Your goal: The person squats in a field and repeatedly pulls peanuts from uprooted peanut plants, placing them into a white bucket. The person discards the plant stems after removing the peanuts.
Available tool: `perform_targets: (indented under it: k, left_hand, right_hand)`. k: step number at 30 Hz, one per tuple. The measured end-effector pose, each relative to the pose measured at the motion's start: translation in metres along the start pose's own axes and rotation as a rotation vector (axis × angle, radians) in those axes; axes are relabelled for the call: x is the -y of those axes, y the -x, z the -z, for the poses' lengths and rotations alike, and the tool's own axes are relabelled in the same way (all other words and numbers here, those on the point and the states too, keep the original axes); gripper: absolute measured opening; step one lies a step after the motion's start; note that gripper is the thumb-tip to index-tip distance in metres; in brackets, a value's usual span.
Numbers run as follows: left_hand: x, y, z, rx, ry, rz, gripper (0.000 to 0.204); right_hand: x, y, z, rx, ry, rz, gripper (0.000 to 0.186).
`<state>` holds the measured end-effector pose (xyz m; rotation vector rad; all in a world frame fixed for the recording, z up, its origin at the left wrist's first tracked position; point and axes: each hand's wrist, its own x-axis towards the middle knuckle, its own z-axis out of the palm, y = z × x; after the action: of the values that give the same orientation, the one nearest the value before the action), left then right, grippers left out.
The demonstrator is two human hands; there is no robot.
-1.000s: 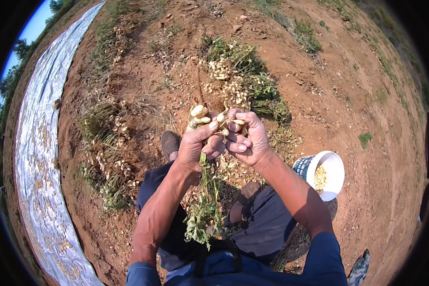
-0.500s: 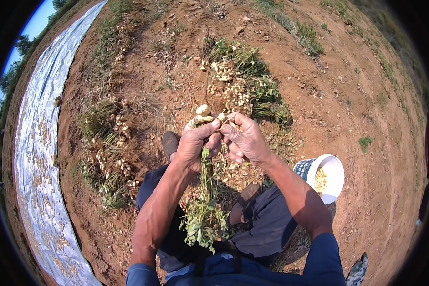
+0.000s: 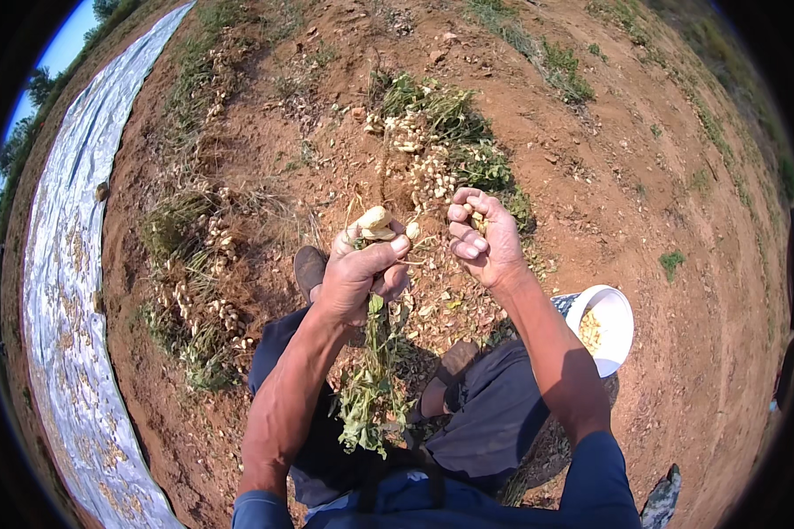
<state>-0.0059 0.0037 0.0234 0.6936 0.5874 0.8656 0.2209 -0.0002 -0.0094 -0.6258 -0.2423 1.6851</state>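
The left hand [image 3: 351, 280] was closed around a peanut plant [image 3: 375, 379], its thumb pressed near a few pale pods [image 3: 376, 222] that stuck up above the fist, while the leafy stem hung down between the person's knees. The right hand [image 3: 492, 240], apart from the left and a little higher, had its fingers curled over several loose peanuts [image 3: 477, 220] in the palm.

Just beyond the hands, a heap of pulled plants [image 3: 454, 119] lay on the reddish soil [image 3: 591, 203], roots and pods toward the left, green leaves toward the right. To the right of the person's knee stood a white bucket [image 3: 619, 328], tilted in view, with shelled-looking or pale peanuts inside. On the left lay a row of more plants [image 3: 207, 264], and farther out stretched a long silvery sheet [image 3: 69, 273] strewn with peanuts.
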Motion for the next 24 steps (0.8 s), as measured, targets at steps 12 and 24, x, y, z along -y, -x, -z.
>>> perform_targets:
  k: [12,24]
  left_hand:
    - [0.011,-0.011,-0.004,-0.149,-0.095,0.157,0.014]
    - [0.008,-0.013,-0.004,-0.154,-0.153,0.091,0.014]
  right_hand:
    - [-0.019,0.014,-0.021,0.145,0.443,-0.188,0.026]
    - [-0.012,0.006,-0.010,0.372,-0.159,-0.114,0.020]
